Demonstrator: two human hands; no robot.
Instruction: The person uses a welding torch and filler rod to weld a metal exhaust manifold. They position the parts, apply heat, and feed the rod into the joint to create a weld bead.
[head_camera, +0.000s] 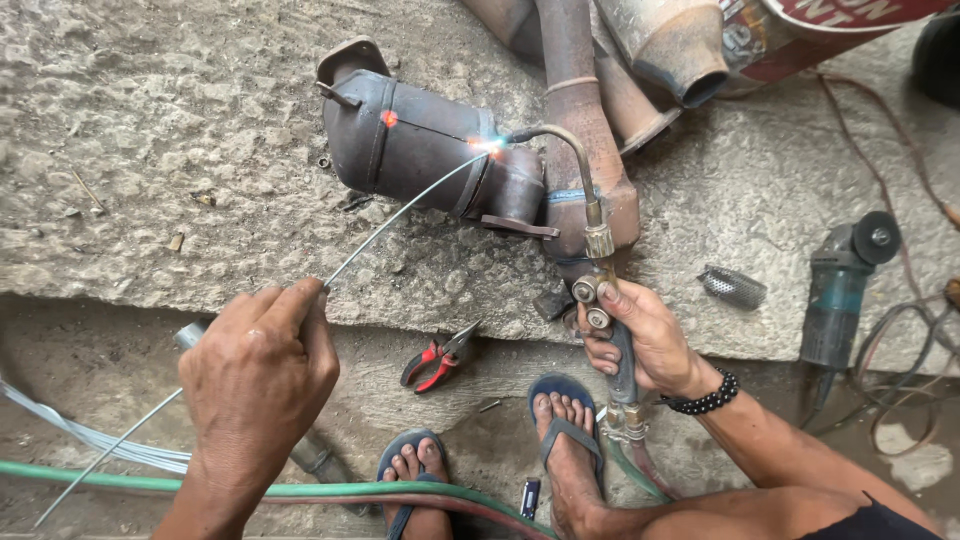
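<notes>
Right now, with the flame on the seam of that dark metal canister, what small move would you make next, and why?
Probably feed the filler rod a touch further into the glow. The left hand pinches the rod, whose tip meets the bright spot on the canister, where the torch in the right hand points. A second red spot glows further left on the seam, so the bead likely continues along it.

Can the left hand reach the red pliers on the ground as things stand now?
Probably yes, but not freely: the left hand is pinching the filler rod. The red pliers lie close beside it, with nothing between.
</notes>
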